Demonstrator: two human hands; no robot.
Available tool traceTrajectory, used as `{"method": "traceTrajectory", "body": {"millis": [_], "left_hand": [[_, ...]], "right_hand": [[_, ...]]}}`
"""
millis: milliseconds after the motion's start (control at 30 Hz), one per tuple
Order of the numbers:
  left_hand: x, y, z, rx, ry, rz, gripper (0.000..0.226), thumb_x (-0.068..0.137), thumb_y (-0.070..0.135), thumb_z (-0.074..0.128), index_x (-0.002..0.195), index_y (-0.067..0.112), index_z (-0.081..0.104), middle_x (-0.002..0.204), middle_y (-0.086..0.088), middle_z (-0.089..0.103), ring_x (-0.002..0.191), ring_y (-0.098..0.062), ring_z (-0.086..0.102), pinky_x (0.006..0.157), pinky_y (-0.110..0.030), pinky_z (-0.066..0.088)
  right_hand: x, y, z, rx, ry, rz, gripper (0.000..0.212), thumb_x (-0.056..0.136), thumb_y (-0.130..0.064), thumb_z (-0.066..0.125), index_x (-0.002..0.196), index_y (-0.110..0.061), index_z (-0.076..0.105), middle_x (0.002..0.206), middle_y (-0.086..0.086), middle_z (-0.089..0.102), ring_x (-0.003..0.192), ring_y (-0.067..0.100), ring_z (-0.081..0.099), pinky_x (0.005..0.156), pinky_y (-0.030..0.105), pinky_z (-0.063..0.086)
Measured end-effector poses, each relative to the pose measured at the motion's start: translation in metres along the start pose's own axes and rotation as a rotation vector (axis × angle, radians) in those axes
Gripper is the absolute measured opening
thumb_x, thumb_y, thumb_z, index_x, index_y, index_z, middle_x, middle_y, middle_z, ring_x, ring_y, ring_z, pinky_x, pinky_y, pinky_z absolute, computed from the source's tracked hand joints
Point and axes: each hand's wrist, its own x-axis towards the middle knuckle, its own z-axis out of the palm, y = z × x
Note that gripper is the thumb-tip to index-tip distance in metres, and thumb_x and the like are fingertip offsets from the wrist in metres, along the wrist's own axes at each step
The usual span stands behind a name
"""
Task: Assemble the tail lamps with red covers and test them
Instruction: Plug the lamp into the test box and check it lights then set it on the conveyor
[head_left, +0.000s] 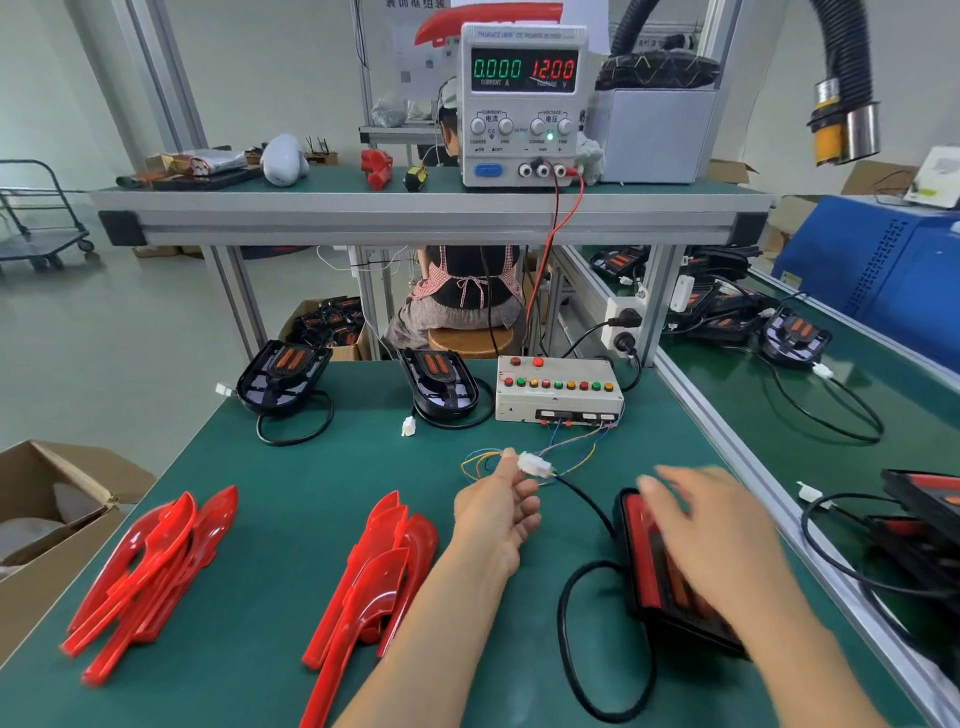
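Note:
My left hand (501, 506) pinches a white plug connector (535, 464) that joins the test box's thin coloured wires to a black cable. That cable runs to an assembled tail lamp with a red cover (660, 566) lying on the green mat. My right hand (711, 512), blurred, hovers over this lamp with fingers spread. Two piles of loose red covers (150, 561) (374, 577) lie at the left and centre. Two black uncovered lamp bases (283, 376) (441, 384) sit further back. The test box (558, 389) with coloured buttons stands behind the connector.
A DC power supply (522, 104) on the upper shelf reads 0.000 A and 12.00 V. More black lamps lie on the right bench (789, 332) and at the right edge (924, 519). A cardboard box (47, 514) stands left. A person sits behind the bench.

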Motion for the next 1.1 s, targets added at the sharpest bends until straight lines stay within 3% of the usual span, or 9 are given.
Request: {"method": "traceTrajectory", "body": {"millis": [100, 167, 267, 367, 567, 733, 800, 933, 1100], "left_hand": [[-0.001, -0.002, -0.006, 0.094, 0.037, 0.074, 0.027, 0.098, 0.033, 0.065, 0.095, 0.006, 0.066, 0.078, -0.006, 0.069, 0.058, -0.016, 0.061, 0.047, -0.024, 0.049], [-0.006, -0.009, -0.011, 0.239, 0.039, 0.149, 0.02, 0.097, 0.028, 0.065, 0.089, 0.009, 0.063, 0.075, -0.004, 0.064, 0.056, -0.015, 0.061, 0.048, -0.024, 0.048], [-0.02, -0.023, -0.016, 0.586, -0.049, 0.361, 0.028, 0.092, 0.039, 0.066, 0.076, 0.017, 0.061, 0.067, 0.004, 0.061, 0.055, -0.007, 0.059, 0.058, -0.023, 0.046], [-0.037, -0.029, -0.013, 0.988, -0.292, 0.452, 0.038, 0.083, 0.062, 0.064, 0.078, 0.024, 0.069, 0.071, 0.017, 0.068, 0.063, 0.003, 0.059, 0.059, -0.014, 0.041], [-0.035, -0.044, -0.009, 1.134, -0.382, 0.406, 0.031, 0.091, 0.041, 0.07, 0.113, 0.02, 0.071, 0.106, 0.005, 0.071, 0.094, -0.01, 0.063, 0.083, -0.02, 0.048], [-0.033, -0.045, -0.008, 1.001, -0.371, 0.506, 0.014, 0.092, 0.024, 0.068, 0.105, 0.022, 0.074, 0.097, 0.01, 0.074, 0.091, -0.002, 0.067, 0.08, -0.009, 0.047], [-0.03, -0.037, -0.004, 1.035, -0.309, 0.623, 0.011, 0.092, 0.025, 0.066, 0.098, 0.023, 0.075, 0.085, 0.015, 0.073, 0.08, 0.004, 0.065, 0.072, -0.005, 0.044], [-0.02, -0.006, 0.003, 1.03, -0.062, 0.908, 0.014, 0.093, 0.023, 0.061, 0.083, 0.025, 0.071, 0.07, 0.013, 0.067, 0.068, -0.004, 0.059, 0.065, -0.02, 0.044], [0.018, 0.036, 0.015, 1.043, 0.106, 1.105, 0.02, 0.094, 0.017, 0.059, 0.107, 0.017, 0.074, 0.102, 0.004, 0.071, 0.103, -0.014, 0.059, 0.092, -0.032, 0.048]], "right_hand": [[-0.029, 0.05, -0.023, -0.101, -0.109, 0.314, 0.058, 0.096, -0.06, 0.036, 0.084, -0.016, 0.072, 0.082, 0.003, 0.072, 0.084, 0.03, 0.066, 0.075, 0.04, 0.049], [-0.044, 0.066, -0.025, -0.015, -0.206, 0.428, 0.063, 0.097, -0.062, 0.039, 0.072, -0.012, 0.067, 0.066, 0.004, 0.068, 0.07, 0.027, 0.068, 0.069, 0.039, 0.052], [-0.051, 0.071, -0.017, 0.463, -0.33, 0.615, 0.055, 0.098, -0.052, 0.055, 0.084, -0.002, 0.074, 0.063, 0.01, 0.072, 0.064, 0.033, 0.076, 0.063, 0.039, 0.062], [-0.049, 0.071, -0.014, 0.616, -0.38, 0.677, 0.05, 0.097, -0.048, 0.06, 0.093, -0.001, 0.075, 0.067, 0.011, 0.068, 0.063, 0.035, 0.075, 0.062, 0.038, 0.062], [-0.045, 0.069, -0.007, 0.821, -0.456, 0.633, 0.046, 0.103, -0.042, 0.053, 0.099, -0.002, 0.076, 0.07, 0.013, 0.067, 0.051, 0.026, 0.057, 0.045, 0.028, 0.045], [-0.041, 0.072, 0.01, 0.876, -0.295, 0.518, 0.036, 0.105, -0.04, 0.05, 0.102, -0.013, 0.074, 0.081, 0.016, 0.073, 0.056, 0.019, 0.058, 0.053, 0.033, 0.047], [-0.036, 0.07, 0.018, 0.856, -0.189, 0.425, 0.034, 0.105, -0.041, 0.047, 0.1, -0.019, 0.072, 0.079, 0.013, 0.072, 0.058, 0.017, 0.061, 0.057, 0.035, 0.05], [-0.026, 0.061, 0.033, 0.709, -0.07, 0.273, 0.034, 0.106, -0.047, 0.04, 0.094, -0.025, 0.063, 0.064, -0.006, 0.063, 0.053, 0.009, 0.057, 0.058, 0.027, 0.05], [-0.023, 0.059, 0.05, 0.729, -0.069, 0.219, 0.032, 0.104, -0.046, 0.038, 0.101, -0.025, 0.062, 0.06, -0.009, 0.06, 0.052, 0.007, 0.051, 0.053, 0.021, 0.047]]}}
